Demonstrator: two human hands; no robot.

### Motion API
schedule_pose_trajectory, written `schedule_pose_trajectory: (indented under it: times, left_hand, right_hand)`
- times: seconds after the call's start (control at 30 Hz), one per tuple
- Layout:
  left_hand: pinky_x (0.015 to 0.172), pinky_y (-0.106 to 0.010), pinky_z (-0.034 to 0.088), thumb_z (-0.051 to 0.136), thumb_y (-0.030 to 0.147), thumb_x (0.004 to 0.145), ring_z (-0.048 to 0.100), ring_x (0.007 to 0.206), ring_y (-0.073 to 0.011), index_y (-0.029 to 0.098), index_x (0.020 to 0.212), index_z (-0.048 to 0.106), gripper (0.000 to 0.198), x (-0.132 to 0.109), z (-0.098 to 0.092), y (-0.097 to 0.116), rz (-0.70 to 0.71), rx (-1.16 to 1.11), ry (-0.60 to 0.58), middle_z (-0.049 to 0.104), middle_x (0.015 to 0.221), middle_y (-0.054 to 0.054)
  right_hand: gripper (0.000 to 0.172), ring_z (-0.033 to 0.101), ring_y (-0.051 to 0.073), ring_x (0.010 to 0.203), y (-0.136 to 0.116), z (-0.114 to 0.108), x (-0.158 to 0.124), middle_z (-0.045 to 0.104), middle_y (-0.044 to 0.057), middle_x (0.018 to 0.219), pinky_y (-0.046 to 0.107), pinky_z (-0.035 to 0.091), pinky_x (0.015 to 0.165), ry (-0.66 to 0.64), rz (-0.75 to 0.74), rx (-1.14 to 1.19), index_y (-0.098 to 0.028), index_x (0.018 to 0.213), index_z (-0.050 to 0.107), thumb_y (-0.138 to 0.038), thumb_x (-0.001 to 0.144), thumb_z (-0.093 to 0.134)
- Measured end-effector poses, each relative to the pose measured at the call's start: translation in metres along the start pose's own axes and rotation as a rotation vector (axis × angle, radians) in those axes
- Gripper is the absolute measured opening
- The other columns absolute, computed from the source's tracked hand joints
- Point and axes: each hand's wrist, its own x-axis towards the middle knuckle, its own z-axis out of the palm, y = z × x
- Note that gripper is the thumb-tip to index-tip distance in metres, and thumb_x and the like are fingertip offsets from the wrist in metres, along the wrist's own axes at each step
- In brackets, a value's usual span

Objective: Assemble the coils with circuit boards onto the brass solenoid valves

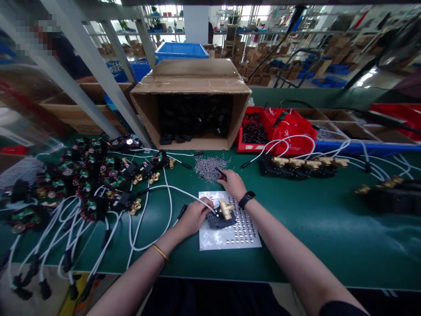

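Observation:
On a white sheet (pixel 205 239) dotted with rows of small shiny round pieces lies a black housing (pixel 217 220) with a brass fitting (pixel 226 209) on top and a white cable. My left hand (pixel 194 216) grips the housing at its left edge, beside the cable, fingers closed. Beyond the sheet, my right hand (pixel 233 183) pinches a slim dark tool (pixel 220 171) that looks like tweezers. Its tip is at the right side of a heap of small silver screws (pixel 208 168). Whether the tip holds a screw is too small to tell.
Several opened black units (pixel 95 206) with green boards and white cables crowd the left. A cardboard box (pixel 190 81) of black parts stands behind the screws, with a red bin (pixel 253 131) beside it. Several units with brass fittings (pixel 311 164) lie at right.

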Motion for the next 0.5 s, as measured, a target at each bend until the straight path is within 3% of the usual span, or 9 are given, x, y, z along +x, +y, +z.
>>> schedule_pose_trajectory:
  times: [0.17,0.33,0.5]
  left_hand:
    - [0.081,-0.031,0.041,0.044,0.007,0.078,0.056,0.087,-0.0194,0.02,0.091,0.063,0.027,-0.003,-0.003,-0.004,0.089,0.079,-0.039,0.062,0.089,-0.008]
    - [0.089,-0.037,0.038,0.043,0.015,0.084,0.054,0.097,-0.0218,0.026,0.1,0.064,0.029,-0.011,-0.003,-0.012,0.139,0.185,-0.018,0.063,0.1,-0.009]
    - [0.093,-0.043,0.034,0.04,0.015,0.085,0.045,0.108,-0.0266,0.024,0.125,0.046,0.041,-0.013,-0.004,-0.009,0.088,0.524,0.066,0.052,0.118,-0.013]
  right_hand:
    - [0.009,0.058,0.016,0.082,-0.006,-0.003,0.0,0.059,0.004,0.092,0.024,0.039,0.069,-0.046,-0.034,-0.042,-0.021,0.087,0.061,-0.023,0.079,0.06]
    - [0.015,0.058,0.018,0.085,-0.009,-0.004,0.001,0.059,0.006,0.094,0.025,0.039,0.069,-0.055,-0.01,-0.076,-0.02,0.087,0.059,-0.034,0.082,0.057]
    - [0.013,0.059,0.021,0.085,-0.011,0.003,0.007,0.06,0.01,0.095,0.028,0.04,0.068,-0.07,0.056,-0.091,-0.017,0.083,0.06,-0.029,0.082,0.055]
